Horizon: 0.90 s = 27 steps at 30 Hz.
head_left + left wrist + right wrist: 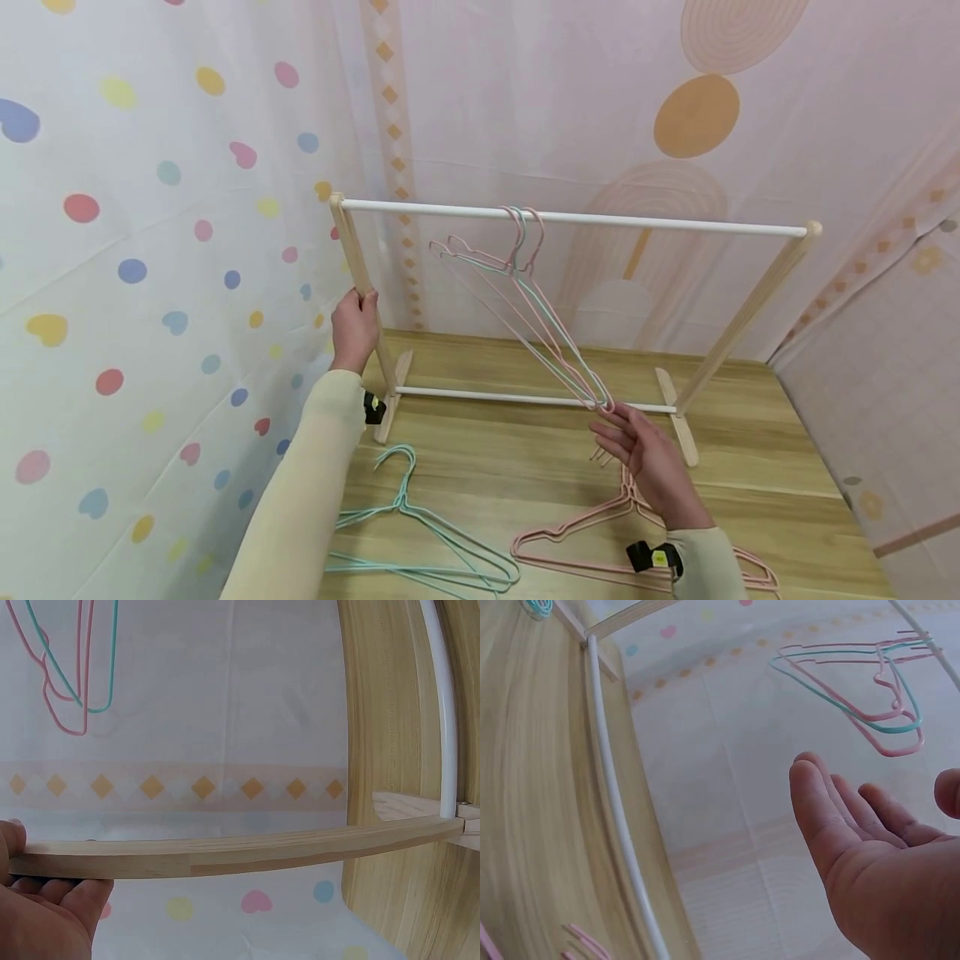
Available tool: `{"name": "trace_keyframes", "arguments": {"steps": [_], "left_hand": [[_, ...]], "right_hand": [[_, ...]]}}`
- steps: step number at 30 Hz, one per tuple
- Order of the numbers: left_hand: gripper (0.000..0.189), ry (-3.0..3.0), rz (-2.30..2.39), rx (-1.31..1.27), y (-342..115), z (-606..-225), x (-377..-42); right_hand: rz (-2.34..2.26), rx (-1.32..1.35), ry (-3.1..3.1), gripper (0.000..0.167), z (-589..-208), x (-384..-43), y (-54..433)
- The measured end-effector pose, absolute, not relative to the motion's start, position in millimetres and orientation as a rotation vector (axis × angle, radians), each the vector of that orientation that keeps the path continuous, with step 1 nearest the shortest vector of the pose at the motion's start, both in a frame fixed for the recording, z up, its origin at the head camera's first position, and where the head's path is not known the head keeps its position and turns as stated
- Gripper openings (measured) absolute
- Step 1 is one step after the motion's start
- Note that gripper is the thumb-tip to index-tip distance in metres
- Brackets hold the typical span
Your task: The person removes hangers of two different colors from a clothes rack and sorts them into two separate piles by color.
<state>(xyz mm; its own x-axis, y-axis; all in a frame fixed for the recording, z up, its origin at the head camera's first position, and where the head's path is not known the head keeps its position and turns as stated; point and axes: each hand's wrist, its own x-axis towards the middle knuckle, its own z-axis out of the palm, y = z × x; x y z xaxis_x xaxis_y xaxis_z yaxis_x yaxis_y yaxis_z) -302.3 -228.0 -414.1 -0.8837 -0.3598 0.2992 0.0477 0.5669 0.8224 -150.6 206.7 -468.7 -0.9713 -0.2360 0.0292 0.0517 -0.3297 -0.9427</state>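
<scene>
My left hand (355,329) grips the left wooden post (350,246) of a small clothes rack, about halfway up. In the left wrist view, the thumb lies over the post (225,855) and the fingers are curled beneath it. Two pink hangers and a teal hanger (555,321) hang close together from the white top rail (420,208), slanting down to the right. My right hand (654,462) is by their lower right corners, fingers extended and palm up. From the right wrist, a gap shows between those fingers (808,787) and the hangers (900,729).
Several teal hangers (402,500) lie on the wood-grain surface (465,454) at front left. Pink hangers (570,530) lie at front right, partly under my right forearm. A white lower bar (487,396) joins the rack's feet. Patterned curtains (187,250) stand behind and on both sides.
</scene>
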Motion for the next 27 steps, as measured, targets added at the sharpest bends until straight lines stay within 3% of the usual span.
{"name": "trace_keyframes", "arguments": {"steps": [27], "left_hand": [[0.035, -2.36, -1.252, 0.25, -228.1, -413.2, -301.5]], "right_hand": [[-2.445, -0.156, 1.641, 0.056, -447.9, -180.3, 194.0]]}}
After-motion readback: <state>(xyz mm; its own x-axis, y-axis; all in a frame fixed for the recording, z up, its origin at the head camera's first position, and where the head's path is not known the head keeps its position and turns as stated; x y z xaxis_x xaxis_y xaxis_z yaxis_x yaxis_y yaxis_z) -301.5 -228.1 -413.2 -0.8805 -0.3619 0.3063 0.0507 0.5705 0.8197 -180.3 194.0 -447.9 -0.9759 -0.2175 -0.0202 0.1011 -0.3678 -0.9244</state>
